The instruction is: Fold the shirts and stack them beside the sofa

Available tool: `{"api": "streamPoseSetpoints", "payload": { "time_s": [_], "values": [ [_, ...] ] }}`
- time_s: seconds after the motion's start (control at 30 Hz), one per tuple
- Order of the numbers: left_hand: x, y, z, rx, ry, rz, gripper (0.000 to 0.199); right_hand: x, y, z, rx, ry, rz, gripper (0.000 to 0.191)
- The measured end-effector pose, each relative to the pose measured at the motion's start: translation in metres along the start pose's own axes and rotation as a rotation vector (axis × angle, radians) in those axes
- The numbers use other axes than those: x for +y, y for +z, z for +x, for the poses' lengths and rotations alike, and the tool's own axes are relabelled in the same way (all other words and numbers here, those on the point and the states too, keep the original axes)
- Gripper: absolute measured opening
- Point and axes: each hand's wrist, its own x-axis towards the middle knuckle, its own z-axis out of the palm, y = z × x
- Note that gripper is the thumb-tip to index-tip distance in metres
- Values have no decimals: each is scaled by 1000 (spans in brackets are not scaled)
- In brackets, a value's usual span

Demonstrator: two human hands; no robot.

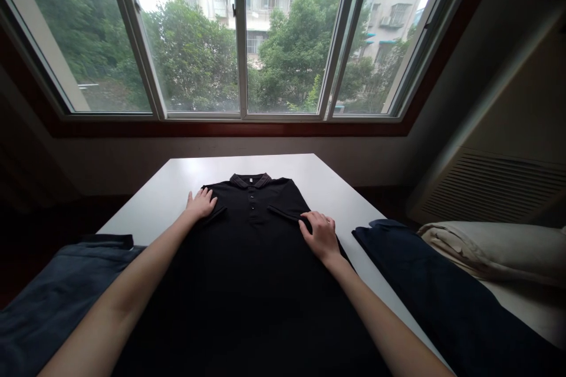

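Sleeves of the black polo shirt [254, 235] lie folded inward on the worktop [177, 188]. Left hand [201, 204] and right hand [322, 235] press flat, fingers spread; the body looks unfolded.

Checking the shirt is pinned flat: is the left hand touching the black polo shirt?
Touching. The head view shows the left hand lying palm down on the black polo shirt at its shoulder, fingers spread on the cloth with no gap.

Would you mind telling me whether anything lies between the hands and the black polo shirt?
Nothing visible does: the left hand and the right hand both rest directly on the black polo shirt, near its shoulders.
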Motion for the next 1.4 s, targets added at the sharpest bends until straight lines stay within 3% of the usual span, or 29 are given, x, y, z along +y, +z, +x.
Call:
{"api": "streamPoseSetpoints", "payload": {
  "time_s": [0.1,0.23,0.4,0.53,0.77,0.87,0.97,1.1,1.23,1.4],
  "values": [
    [25,-11,-7,114,44,55,51,8,-2,1,155,110,133,28],
    [83,-17,-31,227,165,-86,46,30,2,3,302,301,278,25],
    [174,-11,-70,159,401,-309,51,46,7,-1,118,344,181,31],
    [216,-3,-88,118,520,-375,51,48,6,-3,67,332,94,24],
    [215,-5,-107,220,328,-340,50,61,12,-1,117,395,102,22],
    [210,-6,-130,245,218,-322,47,64,15,0,113,424,101,22],
    [206,-9,-160,224,215,-333,45,64,14,1,72,456,86,21],
    [202,-17,-206,194,235,-367,47,51,7,0,21,421,-20,27],
    [200,-28,-266,118,276,-397,53,24,-3,-16,-23,223,-217,41],
    [169,-51,-361,-45,533,-478,59,-11,-33,-79,-6,-92,-297,46]
  ]
}}
